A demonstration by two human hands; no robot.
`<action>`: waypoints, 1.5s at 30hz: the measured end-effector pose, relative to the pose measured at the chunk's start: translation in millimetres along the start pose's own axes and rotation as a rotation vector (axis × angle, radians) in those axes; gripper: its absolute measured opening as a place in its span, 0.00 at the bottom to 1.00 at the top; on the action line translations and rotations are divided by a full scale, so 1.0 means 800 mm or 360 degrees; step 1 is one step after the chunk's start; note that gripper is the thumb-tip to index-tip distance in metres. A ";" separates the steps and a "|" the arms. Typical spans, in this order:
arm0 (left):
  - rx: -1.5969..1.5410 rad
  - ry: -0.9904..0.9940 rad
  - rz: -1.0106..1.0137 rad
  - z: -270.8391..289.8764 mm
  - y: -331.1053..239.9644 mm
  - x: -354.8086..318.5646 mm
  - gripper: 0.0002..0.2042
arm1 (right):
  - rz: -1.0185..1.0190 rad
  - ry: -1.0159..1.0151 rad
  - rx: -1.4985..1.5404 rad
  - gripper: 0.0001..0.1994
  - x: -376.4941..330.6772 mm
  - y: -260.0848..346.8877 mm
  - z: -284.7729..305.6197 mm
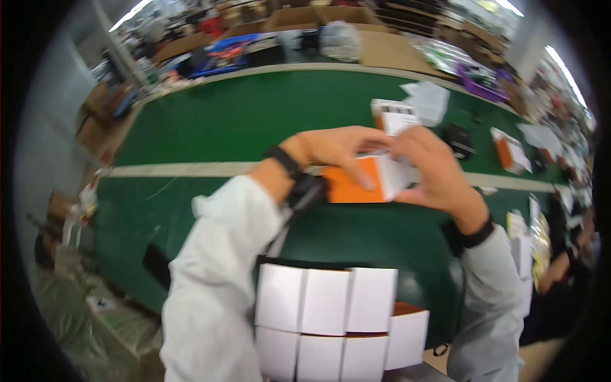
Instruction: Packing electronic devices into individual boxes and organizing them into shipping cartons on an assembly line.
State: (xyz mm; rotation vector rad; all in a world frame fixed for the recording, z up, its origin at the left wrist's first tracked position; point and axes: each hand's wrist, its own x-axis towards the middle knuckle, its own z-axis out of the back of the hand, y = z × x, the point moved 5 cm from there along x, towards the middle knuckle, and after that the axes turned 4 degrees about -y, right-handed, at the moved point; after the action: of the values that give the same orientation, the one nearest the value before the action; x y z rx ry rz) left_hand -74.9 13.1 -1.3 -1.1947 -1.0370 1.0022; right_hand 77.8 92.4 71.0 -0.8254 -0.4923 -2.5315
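You are gripping the orange-and-white box (366, 179) with both hands above the green bench (223, 121): your left hand (337, 149) fingers clasping its top, your right hand (433, 169) fingers clenching its white end.

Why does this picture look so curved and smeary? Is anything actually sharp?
Head view: the fisheye lens bends the green table toward a black rim; the hands, left and right, and the orange-and-white box are blurred; the white boxes look sharpest; ceiling lights glare.
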 end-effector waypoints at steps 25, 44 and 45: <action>0.3207 -0.0501 0.0084 0.002 -0.104 0.048 0.45 | -0.1672 -0.0544 0.2043 0.20 -0.041 -0.127 -0.116; 0.3094 -0.0764 0.0033 0.076 -0.077 0.035 0.45 | -0.1376 -0.1532 0.2657 0.10 -0.044 -0.226 -0.195; 0.3167 -0.0800 0.0105 0.084 -0.073 0.029 0.46 | -0.1346 -0.1661 0.2816 0.09 -0.046 -0.229 -0.194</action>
State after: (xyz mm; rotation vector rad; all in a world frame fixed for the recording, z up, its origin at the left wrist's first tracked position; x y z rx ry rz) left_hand -131.9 45.1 64.0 0.6957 0.0375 1.6432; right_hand -59.2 187.4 -106.1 -0.9998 -3.0522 -0.7499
